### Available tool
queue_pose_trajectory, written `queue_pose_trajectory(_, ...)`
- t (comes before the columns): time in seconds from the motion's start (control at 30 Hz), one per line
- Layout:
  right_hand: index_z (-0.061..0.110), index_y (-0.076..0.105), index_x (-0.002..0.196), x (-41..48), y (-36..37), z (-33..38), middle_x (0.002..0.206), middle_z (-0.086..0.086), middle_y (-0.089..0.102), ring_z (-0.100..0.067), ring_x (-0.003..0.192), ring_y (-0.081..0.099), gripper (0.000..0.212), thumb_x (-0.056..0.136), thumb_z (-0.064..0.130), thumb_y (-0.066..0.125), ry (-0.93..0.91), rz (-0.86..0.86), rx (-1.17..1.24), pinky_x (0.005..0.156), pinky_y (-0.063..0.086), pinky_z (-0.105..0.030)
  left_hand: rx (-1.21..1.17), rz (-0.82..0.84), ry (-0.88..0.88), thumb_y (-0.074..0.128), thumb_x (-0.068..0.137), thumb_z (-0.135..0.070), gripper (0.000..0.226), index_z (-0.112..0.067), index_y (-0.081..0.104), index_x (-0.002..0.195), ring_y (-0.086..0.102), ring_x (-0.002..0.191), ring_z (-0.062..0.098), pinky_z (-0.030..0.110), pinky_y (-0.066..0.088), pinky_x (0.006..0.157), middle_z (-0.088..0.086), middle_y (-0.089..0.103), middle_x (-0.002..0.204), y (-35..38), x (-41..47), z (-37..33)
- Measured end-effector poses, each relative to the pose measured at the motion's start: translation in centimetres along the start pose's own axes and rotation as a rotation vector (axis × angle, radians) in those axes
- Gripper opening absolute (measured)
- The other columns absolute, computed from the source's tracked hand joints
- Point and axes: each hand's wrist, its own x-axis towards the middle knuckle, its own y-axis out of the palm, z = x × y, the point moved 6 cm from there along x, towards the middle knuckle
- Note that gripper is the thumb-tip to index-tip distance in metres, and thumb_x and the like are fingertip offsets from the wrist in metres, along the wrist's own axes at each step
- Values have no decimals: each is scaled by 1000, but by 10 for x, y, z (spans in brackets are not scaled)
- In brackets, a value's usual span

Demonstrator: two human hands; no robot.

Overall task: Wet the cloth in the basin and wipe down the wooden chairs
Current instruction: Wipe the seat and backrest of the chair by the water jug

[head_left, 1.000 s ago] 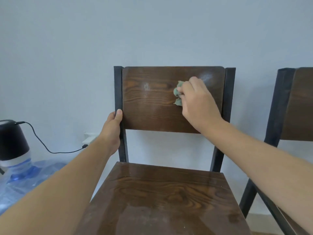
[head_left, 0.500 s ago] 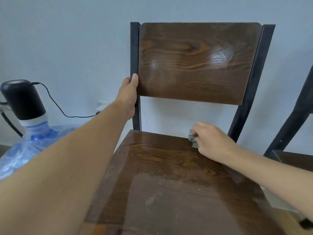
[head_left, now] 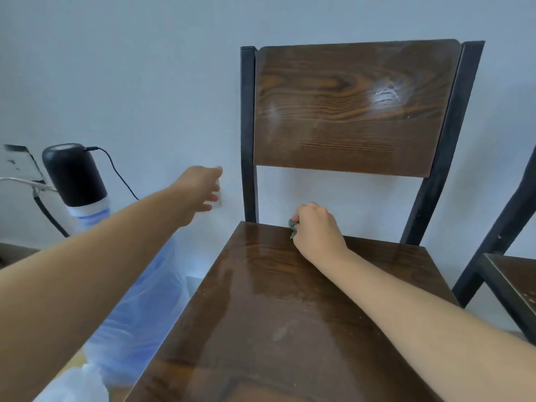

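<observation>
Right hand [head_left: 317,227] grip bunched tight round green cloth [head_left: 293,227] at the seat's rear edge; left hand [head_left: 200,190] loose in the air.

Cloth is pressed on the chair seat [head_left: 275,300], left of centre and near the left black post [head_left: 248,134]. Bare seat runs forward and right of it: wet sheen at back and left, dull patch toward the front. Left hand grip is spread, fingers relaxed, holding nothing, just left of the post and not touching it. Half a second ago it clasped that post, and the cloth sat further right along the same edge. Backrest [head_left: 348,108] above shows damp gleam. Pale wall [head_left: 116,68] behind. Second chair [head_left: 510,274] at right, a gap between. Blue water bottle [head_left: 139,309] with black pump [head_left: 74,175] at left.
</observation>
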Motion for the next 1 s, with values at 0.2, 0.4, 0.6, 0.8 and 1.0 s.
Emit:
queue_pose_trajectory(0.2,10,71,108,-5,19,44,107,-7,64,-20,94,62,19,89,7,71,-38,-16,59,78,52,-25,81,-41,-172,52,102,-27,31,-2,62,118,65,71,29,34,52,66,14,64,102,-36,-37,69)
queue_pose_trajectory(0.4,5,68,99,-35,42,130,106,-13,62,-32,100,60,15,85,1,68,-200,115,146,76,52,-36,95,-67,-225,54,102,-27,28,-5,64,117,67,76,30,37,54,71,13,66,103,-60,-62,93)
queue_pose_trajectory(0.6,10,68,96,-74,3,133,104,-10,62,-30,95,61,15,85,0,68,-380,283,316,79,54,-41,110,-65,-233,51,103,-37,28,-14,64,94,66,75,32,34,49,65,12,67,100,-68,-83,92)
queue_pose_trajectory(0.8,13,60,97,-115,-48,12,103,-1,55,-20,98,56,14,89,2,64,-253,199,-16,81,53,-38,177,10,-183,52,103,-32,24,-14,65,93,64,75,33,36,48,65,14,67,99,-43,-94,97)
queue_pose_trajectory(1.0,20,60,104,-134,-129,-99,112,-2,61,-12,96,57,10,98,12,59,96,172,-299,80,49,-23,419,5,21,55,98,-35,23,-15,66,97,64,92,30,42,52,83,6,70,100,-9,-97,77)
